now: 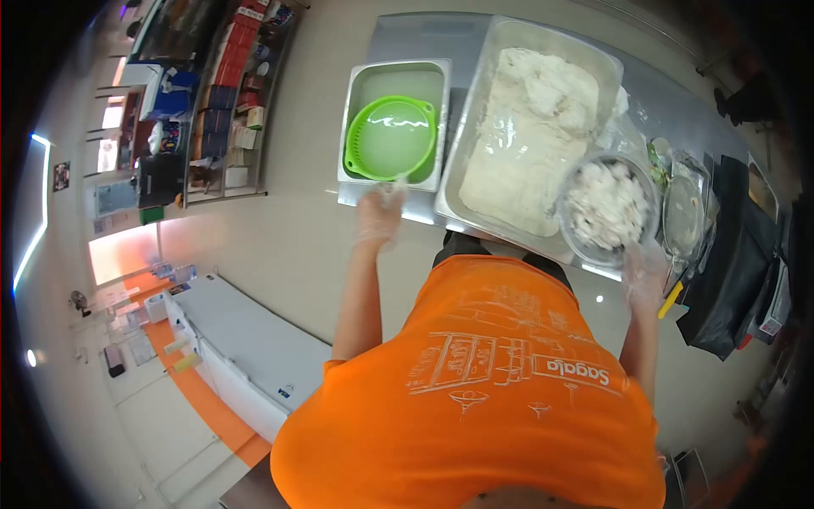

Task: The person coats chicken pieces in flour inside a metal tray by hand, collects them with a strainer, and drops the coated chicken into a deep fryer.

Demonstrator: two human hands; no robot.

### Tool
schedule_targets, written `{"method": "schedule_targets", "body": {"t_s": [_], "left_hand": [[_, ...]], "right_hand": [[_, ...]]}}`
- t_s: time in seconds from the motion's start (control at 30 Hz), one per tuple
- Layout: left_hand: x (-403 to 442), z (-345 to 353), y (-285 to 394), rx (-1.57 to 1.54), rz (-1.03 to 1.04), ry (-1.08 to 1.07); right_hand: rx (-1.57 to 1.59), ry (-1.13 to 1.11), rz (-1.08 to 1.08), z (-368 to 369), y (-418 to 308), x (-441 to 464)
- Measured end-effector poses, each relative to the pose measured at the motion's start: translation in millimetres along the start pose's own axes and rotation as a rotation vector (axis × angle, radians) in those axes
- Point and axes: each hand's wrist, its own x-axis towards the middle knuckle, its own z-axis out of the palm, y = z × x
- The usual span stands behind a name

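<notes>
My left hand (379,216), in a clear plastic glove, has its fingers closed at the near rim of a green colander (351,151). The colander sits inside a rectangular metal pan (398,69), over a pale, shiny content. My right hand (646,271), also gloved, grips the near right rim of a round clear bowl (566,233) filled with white and greyish pieces (606,204). Between the hands lies a large metal tray (471,119) of white flour (517,170), clumped at its far end. The fingertips of both hands are partly hidden by glare and blur.
Everything stands on a metal table (428,34). To the right are a clear lidded container (682,208), a yellow-handled tool (670,299) and a black bag (721,280). A stocked shelf (229,110) stands at far left, a white counter (246,331) behind me on the left.
</notes>
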Motion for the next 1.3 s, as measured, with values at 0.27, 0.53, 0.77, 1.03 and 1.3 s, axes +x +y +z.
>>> {"method": "schedule_targets", "body": {"t_s": [0.27, 0.53, 0.77, 1.03, 1.3], "left_hand": [[124.8, -55.5, -115.6, -0.419, -0.232, -0.166], [215.3, -68.4, -92.7, -0.253, 0.038, -0.148], [238.8, -33.9, -132.7, -0.09, 0.278, -0.15], [242.0, -23.4, -144.3, 0.007, 0.414, -0.154], [242.4, -15.6, -147.3, 0.058, 0.393, -0.162]], "right_hand": [[-0.415, -0.111, -0.311, 259.8, -206.9, 82.6], [-0.881, -0.245, -0.677, 377.4, -244.8, 141.7], [-0.789, -0.202, -0.583, 389.9, -246.5, 127.6], [-0.862, -0.203, -0.662, 398.3, -227.6, 123.8], [-0.379, -0.187, -0.392, 399.7, -216.8, 121.8]]}}
